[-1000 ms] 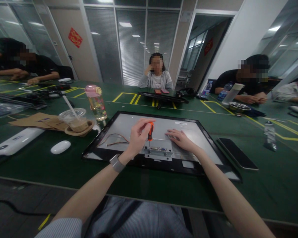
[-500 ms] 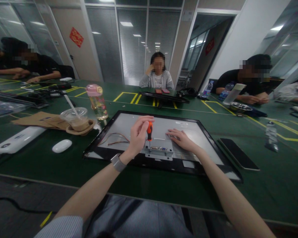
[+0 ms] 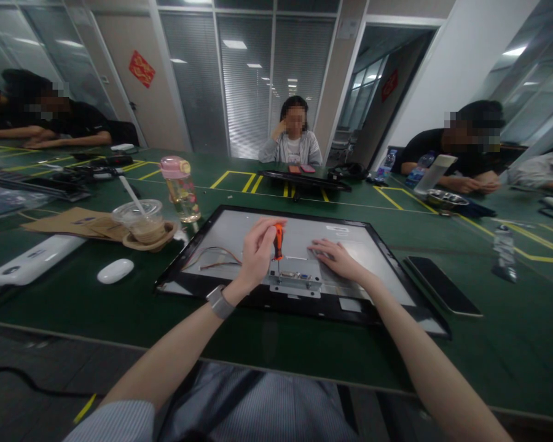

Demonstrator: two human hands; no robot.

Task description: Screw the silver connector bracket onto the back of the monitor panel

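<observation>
An orange and black screwdriver [image 3: 278,240] stands nearly upright, its handle gripped by the fingers of my left hand [image 3: 257,250]. The shaft points down to a metal bracket [image 3: 297,285] with connector ports. That bracket sits near the front edge of a flat display panel [image 3: 230,230], which has a grey back and a black frame and lies on the table. My right hand [image 3: 337,259] rests on the panel's back, right of the bracket, fingers spread and holding nothing. Thin coloured wires [image 3: 216,252] lie on the panel to the left. The screwdriver's tip is too small to make out.
Left of the panel are a plastic cup [image 3: 141,222] in a cardboard holder, a pink-lidded bottle [image 3: 179,187], a white oval case [image 3: 115,271] and a white power bank [image 3: 34,260]. A dark phone [image 3: 442,286] lies right. Several people sit around the green table [image 3: 332,362].
The screwdriver leans slightly differently, and my left hand has shifted a little with it. My right hand stays where it was on the panel.
</observation>
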